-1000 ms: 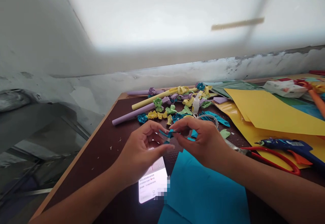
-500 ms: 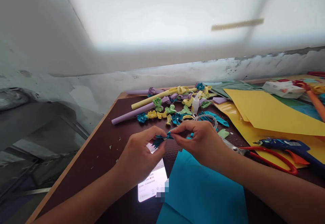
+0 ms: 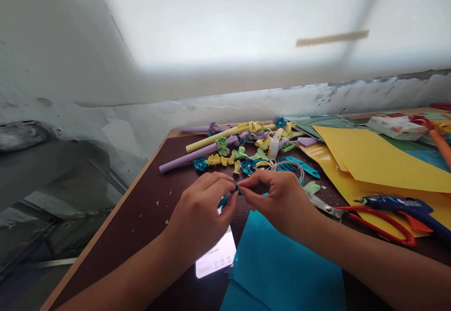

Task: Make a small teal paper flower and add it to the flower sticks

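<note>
Between my two hands is a small piece of blue paper (image 3: pixel 223 201), mostly hidden by the fingers. My left hand (image 3: pixel 207 207) pinches it, with part of the paper showing inside the curled fingers. Thumb and fingertips of my right hand (image 3: pixel 276 196) pinch the same paper at its right end, touching the left fingertips. Below the hands lies a lit phone (image 3: pixel 216 257), partly covered by the left hand. Sheets of blue paper (image 3: pixel 289 264) lie under the right wrist.
Purple (image 3: pixel 188 157) and yellow rolled paper tubes (image 3: pixel 214 139) lie behind the hands among crumpled paper flowers. A small white glue bottle (image 3: pixel 274 147) stands there. To the right are red-handled scissors (image 3: pixel 384 219), a blue glue gun (image 3: pixel 398 203) and yellow paper (image 3: pixel 380 156).
My left fingers have closed further over the blue paper, so less of it shows. The right hand keeps its pinch. The view has shifted slightly.
</note>
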Motion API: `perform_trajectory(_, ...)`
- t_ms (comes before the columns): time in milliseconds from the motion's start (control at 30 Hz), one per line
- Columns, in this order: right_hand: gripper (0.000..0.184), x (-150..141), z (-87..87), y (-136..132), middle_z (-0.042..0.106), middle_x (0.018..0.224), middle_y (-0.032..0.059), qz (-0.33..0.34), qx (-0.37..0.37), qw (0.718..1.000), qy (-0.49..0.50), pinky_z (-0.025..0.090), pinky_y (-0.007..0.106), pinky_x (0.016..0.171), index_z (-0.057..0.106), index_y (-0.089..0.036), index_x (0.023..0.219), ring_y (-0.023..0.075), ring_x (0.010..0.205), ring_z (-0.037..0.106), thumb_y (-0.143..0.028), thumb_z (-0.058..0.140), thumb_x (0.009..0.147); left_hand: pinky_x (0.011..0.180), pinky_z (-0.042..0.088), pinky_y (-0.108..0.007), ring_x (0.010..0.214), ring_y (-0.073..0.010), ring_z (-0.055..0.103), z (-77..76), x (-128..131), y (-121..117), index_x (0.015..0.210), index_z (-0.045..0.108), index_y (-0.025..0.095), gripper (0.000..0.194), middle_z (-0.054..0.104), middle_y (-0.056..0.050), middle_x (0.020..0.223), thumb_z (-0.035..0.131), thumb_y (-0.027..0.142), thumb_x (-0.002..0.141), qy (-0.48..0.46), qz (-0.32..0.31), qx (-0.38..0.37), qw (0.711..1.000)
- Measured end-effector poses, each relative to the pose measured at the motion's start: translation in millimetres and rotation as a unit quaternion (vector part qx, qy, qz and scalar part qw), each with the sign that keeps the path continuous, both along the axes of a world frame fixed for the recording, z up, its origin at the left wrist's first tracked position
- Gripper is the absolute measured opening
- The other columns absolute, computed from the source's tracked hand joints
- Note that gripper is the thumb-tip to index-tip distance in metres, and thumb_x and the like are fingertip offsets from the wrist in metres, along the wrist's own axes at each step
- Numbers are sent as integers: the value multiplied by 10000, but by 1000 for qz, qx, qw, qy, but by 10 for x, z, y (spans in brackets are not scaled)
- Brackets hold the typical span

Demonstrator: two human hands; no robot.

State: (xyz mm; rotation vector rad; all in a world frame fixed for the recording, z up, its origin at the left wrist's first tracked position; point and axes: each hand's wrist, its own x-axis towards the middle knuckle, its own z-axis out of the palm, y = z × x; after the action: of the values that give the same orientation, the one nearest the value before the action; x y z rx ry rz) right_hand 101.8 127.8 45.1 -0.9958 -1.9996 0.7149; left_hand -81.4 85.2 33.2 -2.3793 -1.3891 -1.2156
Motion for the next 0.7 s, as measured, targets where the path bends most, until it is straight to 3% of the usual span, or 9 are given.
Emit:
perform_trajectory(333, 148, -10, 17, -6, 791, 744, -22, -7, 9, 1000, -24, 485, 260, 556, 811, -236, 863, 149, 616, 710, -178, 676, 852, 819, 613, -450, 977, -305, 705, -5, 19, -27, 948, 737, 107, 170, 769, -150, 1064, 571, 139, 955, 120, 44, 33, 991)
perform_trajectory(467, 170, -27, 6, 7, 792, 742, -21, -4, 11, 1000, -27, 489, 270, 565, 817, -239, 874, 150, 612, 707, -171, 662, 866, 813, 603, -430, 965, -294, 697, 20, 6, -23, 912, 735, 115, 213, 780, -126, 1031, 531, 120, 975, 169, 40, 51, 983)
perform_trajectory(700, 209, -16, -55, -23, 809, 955, 37, -12, 108, 992, -67, 554, 357, 749, 804, -220, 1008, 233, 867, 741, -139, 696, 849, 805, 590, -392, 918, -255, 697, -3, -1, 17, 860, 713, 171, 199, 779, -86, 941, 548, 108, 953, 77, 15, 28, 997)
